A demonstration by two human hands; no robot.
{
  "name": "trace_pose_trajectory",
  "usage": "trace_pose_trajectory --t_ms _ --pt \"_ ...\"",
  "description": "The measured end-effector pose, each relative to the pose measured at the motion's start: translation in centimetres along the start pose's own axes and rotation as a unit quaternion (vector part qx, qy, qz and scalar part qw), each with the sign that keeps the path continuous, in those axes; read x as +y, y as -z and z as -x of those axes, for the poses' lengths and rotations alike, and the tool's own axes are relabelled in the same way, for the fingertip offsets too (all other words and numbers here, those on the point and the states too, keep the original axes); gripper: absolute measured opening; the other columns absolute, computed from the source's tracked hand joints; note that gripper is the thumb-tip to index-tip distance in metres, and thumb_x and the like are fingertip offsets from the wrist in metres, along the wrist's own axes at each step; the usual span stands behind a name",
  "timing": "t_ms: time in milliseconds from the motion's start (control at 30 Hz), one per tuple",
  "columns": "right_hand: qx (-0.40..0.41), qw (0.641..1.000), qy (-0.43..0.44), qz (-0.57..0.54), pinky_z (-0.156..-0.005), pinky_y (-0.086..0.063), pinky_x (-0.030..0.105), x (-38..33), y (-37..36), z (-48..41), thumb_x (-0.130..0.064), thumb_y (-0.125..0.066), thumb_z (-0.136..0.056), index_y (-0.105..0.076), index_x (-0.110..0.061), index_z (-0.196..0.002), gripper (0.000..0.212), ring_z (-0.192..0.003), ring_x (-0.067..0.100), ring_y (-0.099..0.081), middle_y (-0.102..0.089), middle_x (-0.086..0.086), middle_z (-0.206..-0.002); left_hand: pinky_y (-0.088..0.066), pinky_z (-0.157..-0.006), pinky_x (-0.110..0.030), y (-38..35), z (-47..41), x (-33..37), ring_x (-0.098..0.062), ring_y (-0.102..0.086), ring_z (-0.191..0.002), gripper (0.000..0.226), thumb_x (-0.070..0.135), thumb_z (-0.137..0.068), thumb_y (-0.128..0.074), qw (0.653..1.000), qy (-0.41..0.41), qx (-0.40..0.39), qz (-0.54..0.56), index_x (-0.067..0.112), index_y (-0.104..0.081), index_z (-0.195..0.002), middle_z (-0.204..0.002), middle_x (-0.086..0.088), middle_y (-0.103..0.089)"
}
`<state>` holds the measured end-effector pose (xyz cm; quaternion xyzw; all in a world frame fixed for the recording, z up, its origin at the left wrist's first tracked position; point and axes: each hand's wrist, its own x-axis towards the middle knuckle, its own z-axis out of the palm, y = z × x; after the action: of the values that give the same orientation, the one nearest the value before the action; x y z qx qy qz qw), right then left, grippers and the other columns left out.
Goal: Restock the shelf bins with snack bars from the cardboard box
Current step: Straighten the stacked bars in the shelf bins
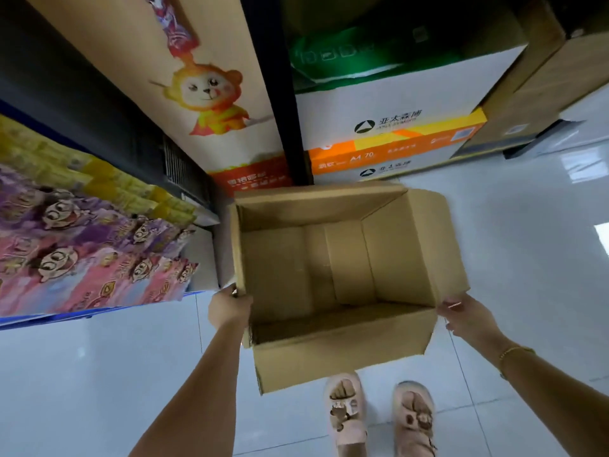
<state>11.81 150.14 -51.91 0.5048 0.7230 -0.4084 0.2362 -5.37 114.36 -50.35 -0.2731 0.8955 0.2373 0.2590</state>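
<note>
The open cardboard box [339, 265] stands before the person's slippers [346, 410], its bare bottom showing. The left hand [229, 306] grasps its near left corner, fingers curled round the edge. The right hand [468, 318] pinches the right flap. Snack bars [82, 258] – pink, purple, yellow – fill the shelf bins [49, 319] at the left.

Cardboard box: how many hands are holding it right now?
2. The left hand grips the cardboard box at its near-left corner; the right hand holds its near-right corner, by the side flap. Both are in plain view.
</note>
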Motion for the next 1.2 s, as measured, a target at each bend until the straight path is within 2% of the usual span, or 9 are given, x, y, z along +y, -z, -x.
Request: trace_pose_trajectory --t_ms 133,233,433,500,600,800,900,1033,1200 --pt "0.006 0.994 -0.079 -0.081 -0.08 -0.053 0.043 1.1 -2.5 -2.6 -0.013 -0.069 -0.085 -0.058 -0.008 -0.099 0.019 -0.075 0.03 -0.058 -0.057 0.009 -0.078 -0.042 -0.079 -0.031 -1.5 -1.8 -2.2 -0.035 -0.057 -0.108 0.038 0.011 -0.09 -0.055 0.994 0.048 0.025 0.091 0.003 -0.055 -0.127 -0.118 -0.017 -0.062" --pt "-0.013 0.982 -0.133 -0.132 -0.081 -0.054 0.043 1.7 -3.4 -3.5 -0.014 -0.066 -0.088 -0.058 -0.007 -0.106 0.021 -0.085 0.032 -0.059 -0.056 0.011 -0.089 -0.038 -0.087 -0.037 -2.4 -1.5 -4.1 -0.037 -0.05 -0.112 0.044 0.016 -0.092 -0.059 0.965 0.215 -0.039 0.146 -0.006 -0.047 -0.127 -0.119 -0.017 -0.052" --pt "-0.026 0.953 -0.127 -0.273 -0.078 -0.055 0.044 2.2 -5.1 -5.0 0.0 -0.055 -0.088 -0.052 -0.008 -0.115 0.029 -0.096 0.03 -0.059 -0.054 0.012 -0.102 -0.058 -0.062 -0.049 -7.2 0.8 -5.8 -0.031 -0.055 -0.083 0.017 0.014 -0.093 -0.057 0.754 0.378 -0.242 0.479 -0.001 -0.05 -0.097 -0.091 -0.016 -0.052" --pt "-0.01 0.945 -0.125 -0.302 -0.073 -0.053 0.036 1.7 -5.4 -5.4 0.0 -0.053 -0.088 -0.053 -0.007 -0.113 0.026 -0.103 0.028 -0.055 -0.051 0.01 -0.105 -0.051 -0.089 -0.053 -9.2 0.9 -4.9 -0.038 -0.052 -0.106 0.016 0.011 -0.094 -0.054 0.695 0.395 -0.221 0.558 -0.002 -0.046 -0.098 -0.11 -0.019 -0.046" --pt "-0.005 0.945 -0.108 -0.31 -0.09 -0.05 0.037 0.0 -5.1 -6.6 -0.002 -0.052 -0.092 -0.052 -0.012 -0.115 0.025 -0.109 0.026 -0.054 -0.051 0.01 -0.117 -0.037 -0.106 -0.05 -10.7 1.3 -3.0 -0.053 -0.039 -0.125 0.016 0.009 -0.096 -0.051 0.673 0.394 -0.223 0.585 -0.002 -0.041 -0.104 -0.138 -0.025 -0.035" --pt "-0.077 0.958 -0.103 -0.257 -0.098 -0.048 0.041 -4.2 -3.6 -9.4 -0.002 -0.053 -0.093 -0.058 -0.014 -0.092 0.013 -0.103 0.024 -0.054 -0.051 0.011 -0.116 -0.042 -0.102 -0.05 -11.0 -0.4 -1.2 -0.053 -0.045 -0.121 0.021 0.0 -0.093 -0.053 0.712 0.374 -0.174 0.569 -0.007 -0.045 -0.111 -0.128 -0.028 -0.044" --pt "-0.091 0.959 -0.114 -0.244 -0.095 -0.05 0.04 -5.6 -3.7 -9.5 -0.008 -0.059 -0.09 -0.06 -0.012 -0.108 0.019 -0.117 0.028 -0.052 -0.05 0.01 -0.129 -0.043 -0.1 -0.048 -10.6 -1.1 -1.4 -0.05 -0.046 -0.121 0.031 -0.002 -0.094 -0.05 0.727 0.353 -0.168 0.564 -0.007 -0.043 -0.124 -0.11 -0.025 -0.05" --pt "-0.12 0.973 -0.129 -0.151 -0.087 -0.049 0.034 -6.6 -3.7 -8.1 -0.015 -0.059 -0.094 -0.052 -0.013 -0.115 0.022 -0.12 0.028 -0.044 -0.04 0.007 -0.126 -0.048 -0.097 -0.04 -9.9 -1.0 -2.5 -0.034 -0.058 -0.101 0.012 -0.012 -0.089 -0.049 0.809 0.32 -0.117 0.478 -0.005 -0.052 -0.079 -0.08 -0.016 -0.054" --pt "-0.114 0.984 -0.112 -0.073 -0.094 -0.046 0.036 -8.5 -2.9 -6.4 -0.015 -0.057 -0.095 -0.05 -0.004 -0.129 0.037 -0.11 0.029 -0.046 -0.043 0.015 -0.124 -0.054 -0.084 -0.038 -8.5 0.7 -4.1 -0.025 -0.06 -0.084 0.019 -0.005 -0.085 -0.055 0.883 0.262 -0.056 0.386 0.004 -0.057 -0.069 -0.089 -0.013 -0.062"
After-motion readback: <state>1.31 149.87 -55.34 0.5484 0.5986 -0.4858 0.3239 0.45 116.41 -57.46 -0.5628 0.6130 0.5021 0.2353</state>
